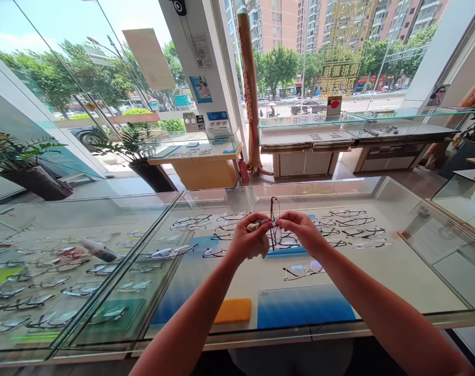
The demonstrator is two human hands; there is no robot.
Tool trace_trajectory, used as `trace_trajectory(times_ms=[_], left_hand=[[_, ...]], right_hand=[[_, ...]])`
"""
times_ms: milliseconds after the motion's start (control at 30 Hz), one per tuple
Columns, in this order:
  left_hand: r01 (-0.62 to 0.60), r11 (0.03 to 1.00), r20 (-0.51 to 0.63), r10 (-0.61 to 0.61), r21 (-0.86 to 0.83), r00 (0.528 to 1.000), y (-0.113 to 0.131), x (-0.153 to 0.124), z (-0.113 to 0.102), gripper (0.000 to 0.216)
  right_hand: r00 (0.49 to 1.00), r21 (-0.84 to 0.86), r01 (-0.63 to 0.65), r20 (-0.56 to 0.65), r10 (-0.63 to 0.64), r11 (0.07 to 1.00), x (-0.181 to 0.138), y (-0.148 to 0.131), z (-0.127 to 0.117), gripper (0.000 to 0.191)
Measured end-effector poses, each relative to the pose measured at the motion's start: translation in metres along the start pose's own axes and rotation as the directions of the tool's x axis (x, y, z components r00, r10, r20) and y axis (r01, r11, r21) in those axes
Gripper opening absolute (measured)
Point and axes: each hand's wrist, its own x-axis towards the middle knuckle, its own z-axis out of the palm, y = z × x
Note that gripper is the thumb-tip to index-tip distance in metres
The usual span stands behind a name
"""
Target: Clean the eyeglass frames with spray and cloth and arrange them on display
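Observation:
Both of my hands are raised over a glass display counter. My left hand is closed around a small white tool or cloth and pinches one side of a thin dark-red pair of glasses. My right hand pinches the other side of the same frame, which is held upright and edge-on. Another pair of glasses lies on the glass just below my right hand. A yellow cloth rests on the counter near my left forearm.
Several rows of glasses lie inside the case. A white spray bottle lies on the left counter. More glass counters, potted plants and a carved pole stand by the windows beyond.

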Motion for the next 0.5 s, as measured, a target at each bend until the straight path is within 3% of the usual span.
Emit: trace_trajectory(times_ms=[100,167,300,400,500], left_hand=[[-0.072,0.988,-0.055,0.08,0.138,0.995,-0.001,0.001,-0.003,0.028],[-0.127,0.936,-0.114,0.172,0.328,0.978,-0.002,0.001,-0.006,0.025],[-0.241,0.698,-0.127,0.431,0.674,0.893,-0.004,0.003,-0.016,0.02],[-0.233,0.592,-0.127,0.502,0.771,0.856,-0.006,0.005,-0.022,0.021],[-0.223,0.566,-0.155,0.542,0.794,0.826,-0.009,0.008,-0.026,0.018]], right_hand=[[0.998,0.049,-0.056,0.006,0.055,0.997,0.002,-0.002,-0.006,0.02],[0.997,0.036,-0.07,0.013,0.07,0.997,0.003,-0.003,-0.011,0.019],[0.999,-0.016,-0.046,-0.001,0.046,0.999,0.006,-0.004,-0.019,0.013],[0.996,-0.029,-0.077,0.049,0.078,0.997,0.005,-0.006,-0.019,0.013],[0.988,0.007,-0.127,0.092,0.126,0.992,0.003,-0.01,-0.017,0.017]])
